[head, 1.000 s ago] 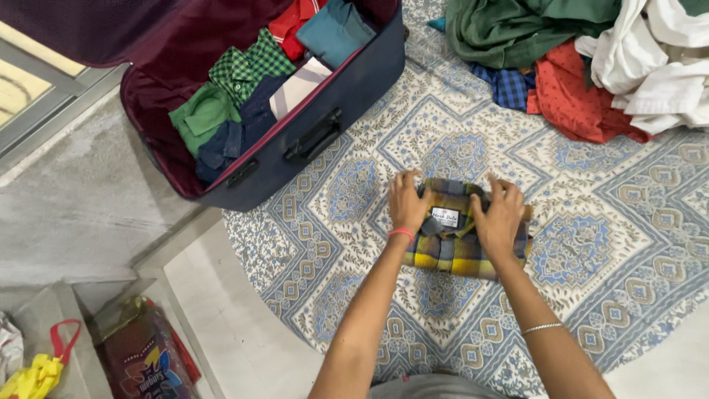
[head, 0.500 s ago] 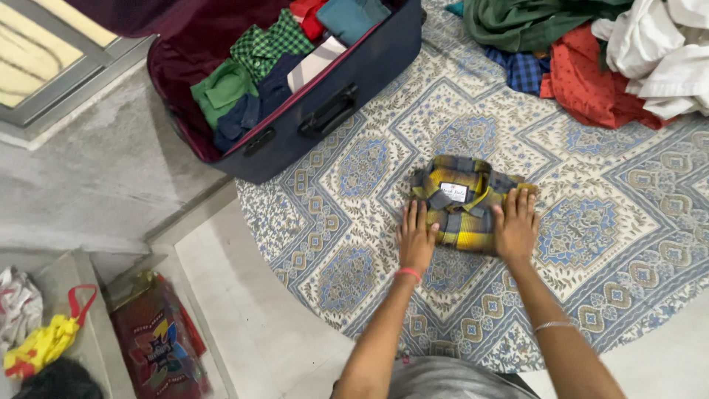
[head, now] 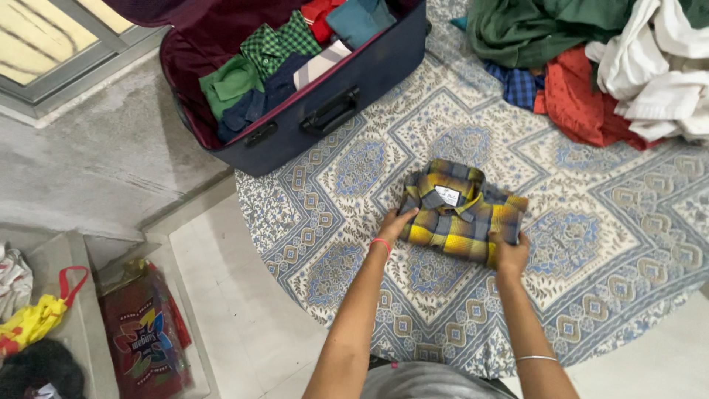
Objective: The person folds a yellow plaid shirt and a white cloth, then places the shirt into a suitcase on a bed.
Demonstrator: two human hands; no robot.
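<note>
A folded yellow and grey plaid shirt (head: 459, 211) lies on the blue and cream patterned cloth (head: 605, 222) spread over the floor. My left hand (head: 393, 223) grips the shirt's near left edge, fingers tucked under it. My right hand (head: 509, 253) holds its near right corner. An open dark blue suitcase (head: 325, 111) with a maroon lining stands at the top left, with several folded shirts in green, blue, red and teal inside it.
A heap of unfolded clothes (head: 591, 59) in green, red, blue check and white lies at the top right. A red printed bag (head: 144, 336) and a yellow and red bag (head: 37, 318) sit at the lower left on grey floor. A window frame (head: 52, 44) is at top left.
Both hands slid from the top of the shirt down to its near edge and took hold of its two near corners. The view shifted slightly.
</note>
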